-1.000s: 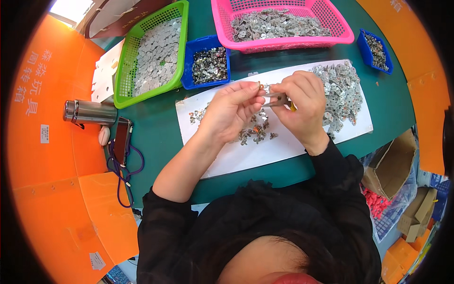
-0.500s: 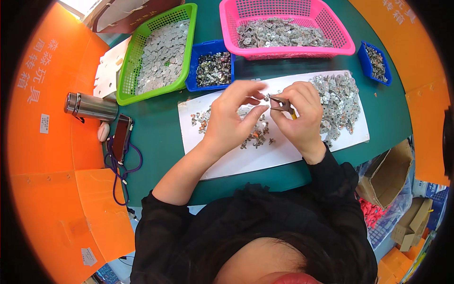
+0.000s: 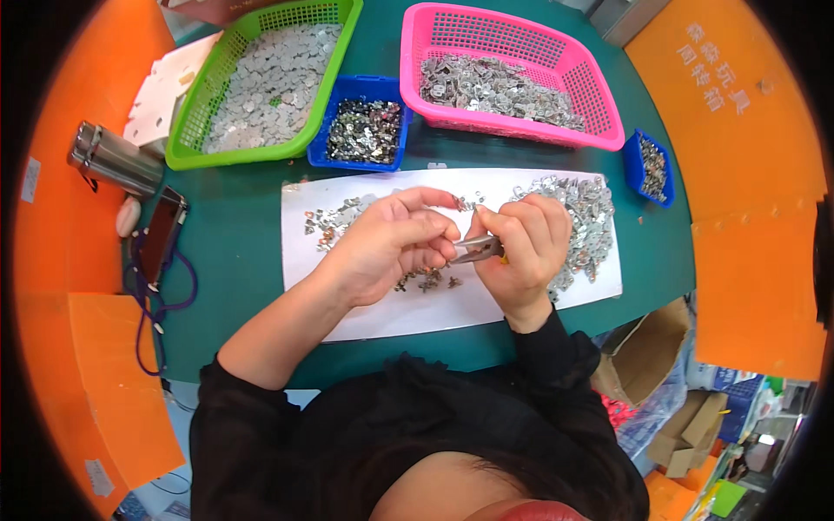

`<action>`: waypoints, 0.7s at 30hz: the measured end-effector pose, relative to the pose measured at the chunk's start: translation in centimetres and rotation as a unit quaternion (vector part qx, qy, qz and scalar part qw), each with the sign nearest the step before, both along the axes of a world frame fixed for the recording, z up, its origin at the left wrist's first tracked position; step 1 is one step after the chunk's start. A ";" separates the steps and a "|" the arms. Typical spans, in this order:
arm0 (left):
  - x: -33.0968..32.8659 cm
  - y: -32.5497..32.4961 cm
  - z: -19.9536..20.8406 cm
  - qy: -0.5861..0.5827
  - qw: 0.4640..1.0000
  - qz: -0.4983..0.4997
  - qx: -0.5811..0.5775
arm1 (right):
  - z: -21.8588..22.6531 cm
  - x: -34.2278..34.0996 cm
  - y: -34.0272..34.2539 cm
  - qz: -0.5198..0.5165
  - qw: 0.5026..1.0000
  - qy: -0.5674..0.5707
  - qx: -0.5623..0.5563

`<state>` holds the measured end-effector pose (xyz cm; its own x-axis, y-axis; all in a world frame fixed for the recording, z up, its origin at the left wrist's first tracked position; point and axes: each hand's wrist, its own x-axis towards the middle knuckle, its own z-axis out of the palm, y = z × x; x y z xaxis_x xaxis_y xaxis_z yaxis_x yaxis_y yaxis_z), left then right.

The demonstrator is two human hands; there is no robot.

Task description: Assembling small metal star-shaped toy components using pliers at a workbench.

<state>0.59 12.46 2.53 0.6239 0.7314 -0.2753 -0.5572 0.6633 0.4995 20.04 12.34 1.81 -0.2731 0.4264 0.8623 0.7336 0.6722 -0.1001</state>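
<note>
My right hand (image 3: 528, 253) is closed round a pair of pliers (image 3: 475, 250), whose grey jaws point left and reach the fingertips of my left hand (image 3: 382, 247). The left fingers are curled and pinched together at the jaw tips; whatever they hold is too small to make out. Both hands are above a white board (image 3: 382, 323). On it, small silver and copper-coloured metal pieces (image 3: 426, 280) lie under and beside my left hand. A heap of flat silver metal pieces (image 3: 588, 227) spreads beyond my right hand.
Behind the board stand a green basket (image 3: 323, 117) and a pink basket (image 3: 512, 130), both with metal pieces, and a blue bin (image 3: 354, 165). Another blue bin (image 3: 665, 198) is at the right. A steel flask (image 3: 122, 161) and a phone (image 3: 163, 230) with a purple cord lie left.
My hands have come together, and the plier jaws now meet the left fingertips. The left fingers have curled in from a more open pose. The whole view has shifted slightly.
</note>
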 end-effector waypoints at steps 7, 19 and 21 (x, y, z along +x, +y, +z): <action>1.2 -0.5 -0.2 0.371 0.805 0.168 0.431 | -0.3 -0.1 -0.1 0.002 0.998 0.013 -0.068; -1.9 2.4 -0.2 0.547 0.704 0.035 0.452 | -0.1 3.7 -0.8 0.013 0.926 -0.175 -0.336; -1.3 1.6 -0.9 0.570 0.667 -0.006 0.479 | -0.7 3.6 -0.5 -0.006 0.934 -0.189 -0.304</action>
<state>-0.74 14.10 1.65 0.4151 0.9096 0.0146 0.5503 -0.2639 0.7922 23.59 11.84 1.07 -0.5006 0.8107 0.3035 0.8010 0.5668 -0.1928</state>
